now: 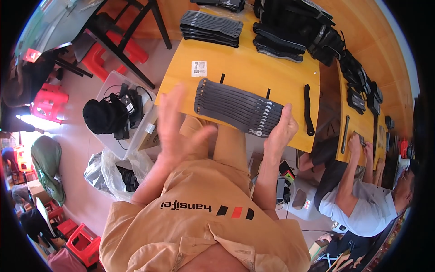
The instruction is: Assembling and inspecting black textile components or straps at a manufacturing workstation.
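Observation:
My right hand (282,129) grips the right end of a fanned stack of dark grey fabric bands (233,106), held tilted over the near edge of the yellow table (253,65). A column of pale marks runs down the stack near that hand, and small holes line its left end. My left hand (174,129) is apart from the stack, to its left, fingers spread and somewhat blurred, holding nothing. Two short black strips (222,78) show just past the stack's far edge. Right of my right hand, a long black strap (309,109) lies on the table.
Folded grey bands (211,28) and black bands (278,41) are piled at the table's far side, near black bags (294,16). A white label sheet (199,69) lies at left. Left of the table stands a clear plastic bin (108,86). Another person (362,204) works at right.

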Demonstrator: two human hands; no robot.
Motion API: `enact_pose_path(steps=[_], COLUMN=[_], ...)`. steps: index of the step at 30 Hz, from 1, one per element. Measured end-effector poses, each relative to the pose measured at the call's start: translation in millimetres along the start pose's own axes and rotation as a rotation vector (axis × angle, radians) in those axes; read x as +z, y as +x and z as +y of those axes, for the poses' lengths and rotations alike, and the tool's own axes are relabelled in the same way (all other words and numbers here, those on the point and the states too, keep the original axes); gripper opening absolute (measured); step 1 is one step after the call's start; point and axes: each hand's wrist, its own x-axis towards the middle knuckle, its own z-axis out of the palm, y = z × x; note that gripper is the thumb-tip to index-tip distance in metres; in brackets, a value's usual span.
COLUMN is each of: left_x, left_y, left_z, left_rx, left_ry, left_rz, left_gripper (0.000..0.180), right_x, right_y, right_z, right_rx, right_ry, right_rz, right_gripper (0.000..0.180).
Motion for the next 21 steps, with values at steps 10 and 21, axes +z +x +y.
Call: enact_pose_path(steps=[10,21], left_x=[57,62], left_y=[-2,-2], left_z=[2,-23], left_rx=[0.047,-0.983], left_ry=[-0.065,-1.672], left_rz=[-0.128,0.017], left_gripper=[0.064,0.030], right_x=[14,3], right_y=[-28,-10], right_z=[-29,19], right_rx=[-0.029,0.398], right_ry=[0.013,0.031], right_rz=[-0.312,-0.632], right_gripper=[0.040,0.043])
